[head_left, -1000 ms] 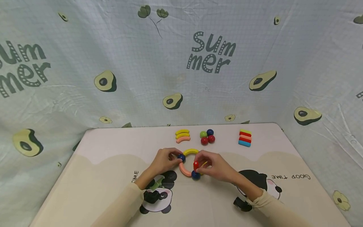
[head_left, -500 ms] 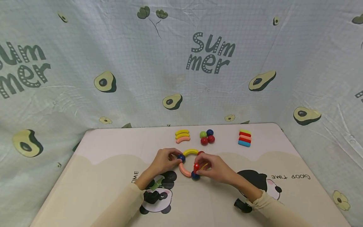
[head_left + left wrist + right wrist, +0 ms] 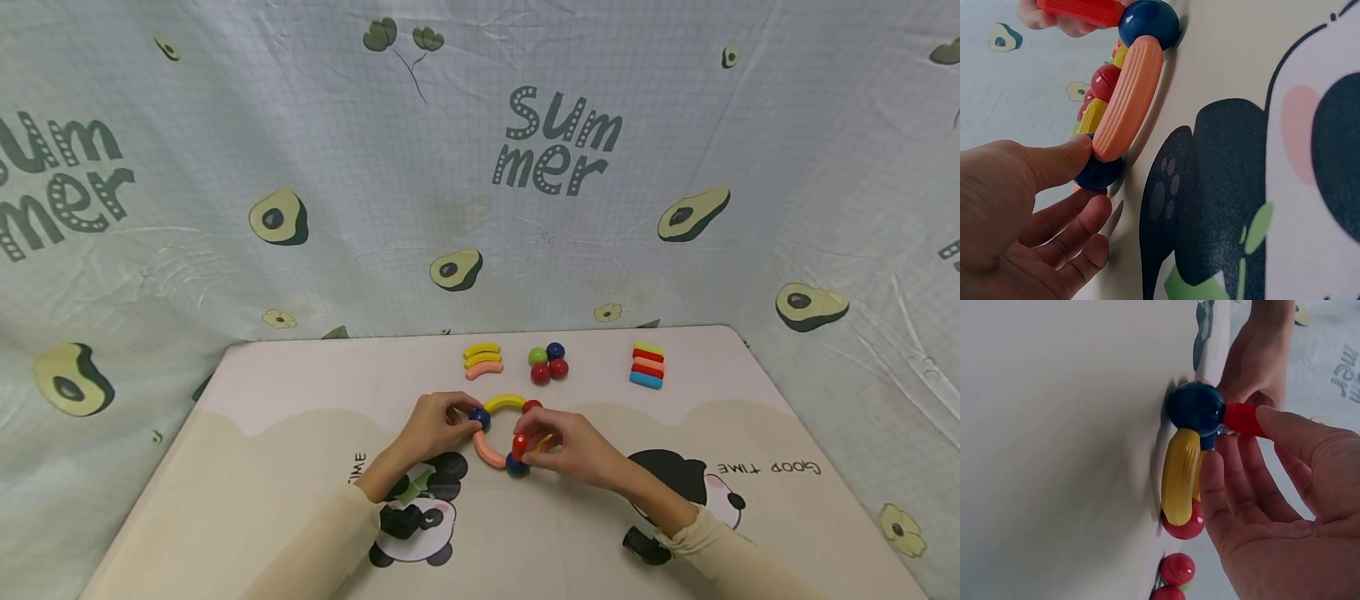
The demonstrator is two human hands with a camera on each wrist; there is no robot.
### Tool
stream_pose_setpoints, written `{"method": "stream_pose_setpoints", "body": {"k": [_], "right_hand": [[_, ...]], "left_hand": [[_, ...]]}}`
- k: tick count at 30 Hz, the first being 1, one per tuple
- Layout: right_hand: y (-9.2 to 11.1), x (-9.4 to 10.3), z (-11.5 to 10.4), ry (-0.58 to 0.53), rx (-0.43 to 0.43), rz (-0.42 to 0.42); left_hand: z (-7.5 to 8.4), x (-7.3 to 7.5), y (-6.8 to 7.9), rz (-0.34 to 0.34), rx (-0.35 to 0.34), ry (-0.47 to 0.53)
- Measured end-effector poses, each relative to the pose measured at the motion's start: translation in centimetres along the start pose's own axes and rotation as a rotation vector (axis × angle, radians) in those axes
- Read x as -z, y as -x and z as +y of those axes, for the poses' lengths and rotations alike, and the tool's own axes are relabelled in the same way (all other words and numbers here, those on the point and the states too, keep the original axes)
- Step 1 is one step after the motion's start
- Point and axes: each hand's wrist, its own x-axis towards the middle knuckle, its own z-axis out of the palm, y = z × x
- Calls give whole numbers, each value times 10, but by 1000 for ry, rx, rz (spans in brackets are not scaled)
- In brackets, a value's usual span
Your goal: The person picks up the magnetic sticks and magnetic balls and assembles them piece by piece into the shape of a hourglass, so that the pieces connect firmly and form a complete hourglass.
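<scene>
A ring of magnetic rods and balls lies on the table: a pink curved rod [image 3: 1129, 100], two yellow curved rods [image 3: 1179, 478], two blue balls and a red ball [image 3: 532, 406]. Thumb and fingers of my left hand [image 3: 435, 422] pinch the blue ball [image 3: 1099, 173] on the ring's left side. My right hand [image 3: 568, 443] pinches a short straight red rod [image 3: 1244, 419] between thumb and fingers. That rod stands upright, its lower end against the near blue ball [image 3: 1194, 409]. In the head view the right fingers partly cover the right-hand yellow rod.
Behind the ring lie a row of curved rods [image 3: 482, 358], a cluster of loose balls [image 3: 540, 372] and a stack of short straight rods [image 3: 647, 367]. A patterned curtain [image 3: 570, 250] hangs beyond the table's [image 3: 300, 375] back edge.
My right hand has shifted slightly down towards me with the red rod, uncovering the red ball at the ring's upper right. My left hand has stayed on its blue ball.
</scene>
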Motion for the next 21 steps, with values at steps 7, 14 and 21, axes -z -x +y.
{"method": "stream_pose_setpoints", "body": {"k": [7,14,21], "right_hand": [[6,16,7,51,34,77],[15,44,24,222,45,286],[31,75,43,326,20,410]], "left_hand": [[0,0,1,1,0,0],[-2,-1,0,0,3,9],[-2,-1,0,2,17,7]]}}
